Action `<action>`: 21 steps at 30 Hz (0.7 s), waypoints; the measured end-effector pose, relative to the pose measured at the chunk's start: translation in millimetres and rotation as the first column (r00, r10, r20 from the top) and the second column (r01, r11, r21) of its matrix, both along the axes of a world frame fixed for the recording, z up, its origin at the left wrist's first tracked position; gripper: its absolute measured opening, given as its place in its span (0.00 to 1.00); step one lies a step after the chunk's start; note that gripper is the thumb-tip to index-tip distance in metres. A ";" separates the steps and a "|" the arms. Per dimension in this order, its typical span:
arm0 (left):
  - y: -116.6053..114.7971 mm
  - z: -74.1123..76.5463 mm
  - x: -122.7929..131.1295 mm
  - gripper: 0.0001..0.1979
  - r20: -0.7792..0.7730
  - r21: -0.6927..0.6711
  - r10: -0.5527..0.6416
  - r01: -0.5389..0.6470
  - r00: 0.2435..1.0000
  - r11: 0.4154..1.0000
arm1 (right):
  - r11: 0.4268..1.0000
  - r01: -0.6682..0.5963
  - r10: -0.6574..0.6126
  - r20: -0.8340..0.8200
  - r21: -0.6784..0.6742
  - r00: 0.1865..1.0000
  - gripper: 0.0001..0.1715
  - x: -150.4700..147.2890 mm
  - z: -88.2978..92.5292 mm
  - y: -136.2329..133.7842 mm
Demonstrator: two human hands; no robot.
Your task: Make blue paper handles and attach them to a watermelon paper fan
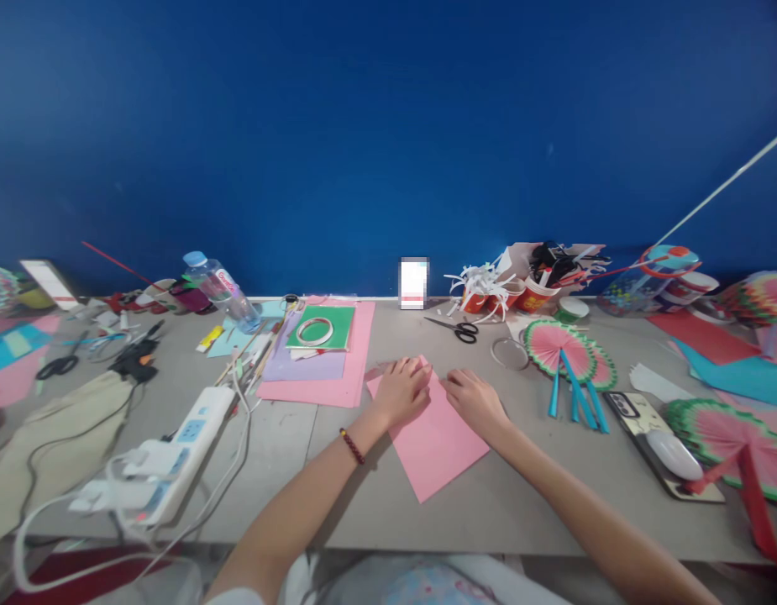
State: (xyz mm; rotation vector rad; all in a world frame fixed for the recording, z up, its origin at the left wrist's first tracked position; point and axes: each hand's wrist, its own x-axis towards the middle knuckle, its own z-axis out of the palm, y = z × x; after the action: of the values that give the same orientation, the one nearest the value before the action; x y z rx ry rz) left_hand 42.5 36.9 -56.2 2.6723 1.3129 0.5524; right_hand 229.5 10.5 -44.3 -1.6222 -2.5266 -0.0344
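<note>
A sheet of pink paper (442,454) lies at a slant on the grey table before me, one corner pointing toward my body. My left hand (401,392), with a dark bead bracelet at its wrist, rests over the upper left part of the sheet, fingers bent and held down on it. At the upper right edge, my right hand (475,403) has its bent fingers closed on the paper. The paper's far corner shows between the two hands. Both thumbs are partly hidden, so the exact hold is unclear.
Left are stacked coloured papers with a tape roll (314,332), a power strip (190,454), a bottle (221,290) and a glue gun (136,357). Scissors (460,329), paper fans (561,353), cups of paper strips (482,290) and a phone under a mouse (674,454) are right.
</note>
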 end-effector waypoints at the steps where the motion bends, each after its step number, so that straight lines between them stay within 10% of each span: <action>1: 0.4 -1.0 -0.2 0.20 -0.003 0.003 0.000 0.000 1.000 1.000 | 1.000 -0.001 0.001 -0.004 0.007 1.000 0.12 1.2 -0.8 -2.0; 21: 3.4 -7.3 -0.7 0.21 -0.004 0.054 -0.002 0.002 1.000 0.999 | 0.977 -0.049 0.050 0.000 0.207 0.999 0.13 26.0 -12.6 -51.0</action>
State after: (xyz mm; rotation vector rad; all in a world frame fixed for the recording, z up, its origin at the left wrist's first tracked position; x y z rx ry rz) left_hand 41.7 40.3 -63.5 2.7192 1.3141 0.5914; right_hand 255.6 -40.5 -56.9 -1.4771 -2.4636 -0.2772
